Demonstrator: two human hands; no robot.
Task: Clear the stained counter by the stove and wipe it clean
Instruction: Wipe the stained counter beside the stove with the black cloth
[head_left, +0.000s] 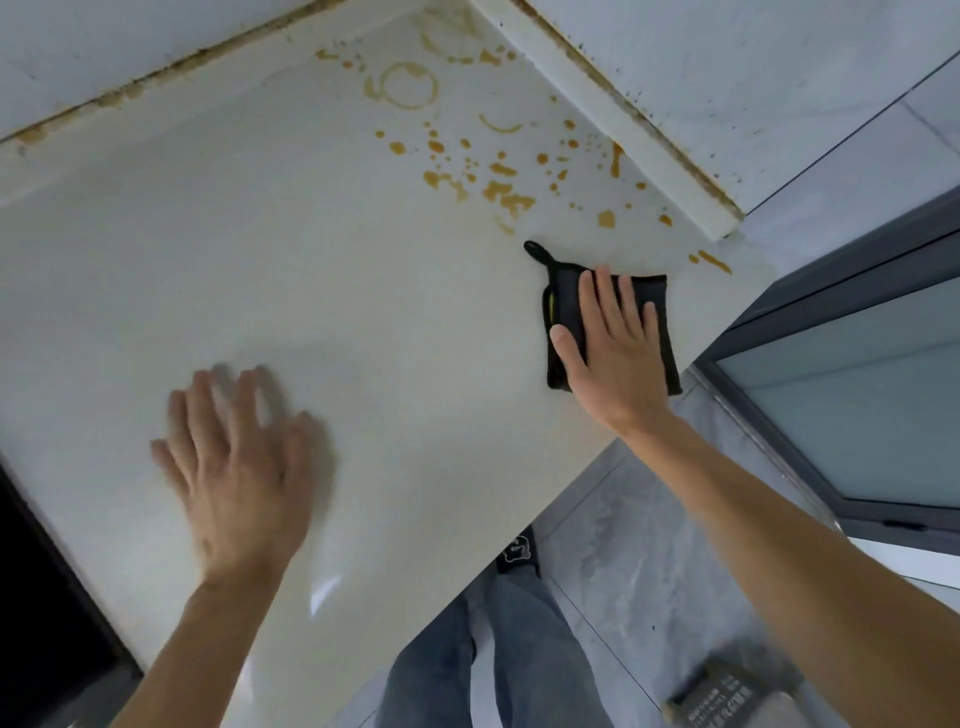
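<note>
The pale counter (291, 260) carries orange-brown stains (498, 187): rings, drips and splatters spread across its far right part. A folded black cloth (566, 296) with a hanging loop lies near the counter's right edge, just below the stains. My right hand (613, 348) lies flat on the cloth, fingers spread, pressing it to the surface. My left hand (239, 467) rests flat on the bare counter at the near left, fingers apart, blurred, with nothing in it.
A raised white backsplash ledge (623, 119) with grimy seams borders the counter at the back and right. A black stove edge (47, 587) sits at the lower left. A grey-framed glass door (852, 395) stands at the right above the tiled floor (649, 545).
</note>
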